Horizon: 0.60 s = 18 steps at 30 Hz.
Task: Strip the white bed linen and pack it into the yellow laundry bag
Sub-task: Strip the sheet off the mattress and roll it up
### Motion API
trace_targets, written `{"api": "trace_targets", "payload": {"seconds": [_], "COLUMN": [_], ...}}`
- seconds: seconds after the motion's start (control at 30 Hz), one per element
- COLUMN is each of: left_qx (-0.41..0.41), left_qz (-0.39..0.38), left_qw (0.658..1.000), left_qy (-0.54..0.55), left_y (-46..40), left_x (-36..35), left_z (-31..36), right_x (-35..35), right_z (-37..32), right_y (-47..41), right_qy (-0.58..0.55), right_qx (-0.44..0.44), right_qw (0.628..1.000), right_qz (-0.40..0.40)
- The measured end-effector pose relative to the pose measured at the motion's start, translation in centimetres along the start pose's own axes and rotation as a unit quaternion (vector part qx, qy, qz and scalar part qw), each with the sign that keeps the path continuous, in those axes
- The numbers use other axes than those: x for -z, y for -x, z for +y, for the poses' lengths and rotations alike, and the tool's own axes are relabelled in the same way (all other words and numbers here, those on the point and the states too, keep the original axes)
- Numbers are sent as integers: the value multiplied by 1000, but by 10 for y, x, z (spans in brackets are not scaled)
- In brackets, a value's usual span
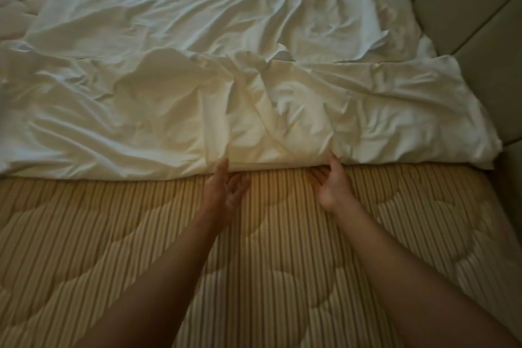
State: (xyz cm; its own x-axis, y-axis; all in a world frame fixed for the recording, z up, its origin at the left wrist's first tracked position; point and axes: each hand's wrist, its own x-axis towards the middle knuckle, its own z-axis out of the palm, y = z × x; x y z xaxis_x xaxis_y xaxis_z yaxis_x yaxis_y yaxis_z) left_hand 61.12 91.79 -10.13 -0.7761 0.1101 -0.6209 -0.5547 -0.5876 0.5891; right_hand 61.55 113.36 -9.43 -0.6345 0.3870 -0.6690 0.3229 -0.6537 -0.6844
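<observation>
The white bed linen (158, 110) lies crumpled and folded over across the middle of the bed, its near folded edge running left to right. My left hand (226, 189) lies palm up on the bare mattress with fingers relaxed, the fingertips touching that near edge. My right hand (330, 183) is also palm up a short way to the right, fingertips at the same edge. Neither hand grips the cloth. No yellow laundry bag is in view.
The quilted, ribbed mattress (282, 263) is bare from the linen's edge toward me and again at the far top left. A padded beige headboard (480, 8) rises along the right side, close to the linen's right end.
</observation>
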Motion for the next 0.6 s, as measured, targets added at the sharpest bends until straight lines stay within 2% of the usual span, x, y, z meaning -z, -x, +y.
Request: {"api": "trace_targets", "payload": {"seconds": [0.13,0.3,0.43,0.6], "left_qx": [-46,-44,-53,-73], "left_qz": [0,77,146,154], "left_qw": [999,995,987,985], "left_qy": [-7,35,46,32], "left_y": [-24,-52,-57,-40], "left_x": [-17,-27,-28,-26], "left_z": [-3,-4,-12,-16], "right_x": [-7,-3,1,6], "right_z": [-11,-6,6,7], "right_y": [-24,-49,-63,-45], "right_qy": [16,30,53,112], "right_qx": [-1,4,78,141], "right_qw": [1000,998,989,972], "right_qz": [11,59,111,151]}}
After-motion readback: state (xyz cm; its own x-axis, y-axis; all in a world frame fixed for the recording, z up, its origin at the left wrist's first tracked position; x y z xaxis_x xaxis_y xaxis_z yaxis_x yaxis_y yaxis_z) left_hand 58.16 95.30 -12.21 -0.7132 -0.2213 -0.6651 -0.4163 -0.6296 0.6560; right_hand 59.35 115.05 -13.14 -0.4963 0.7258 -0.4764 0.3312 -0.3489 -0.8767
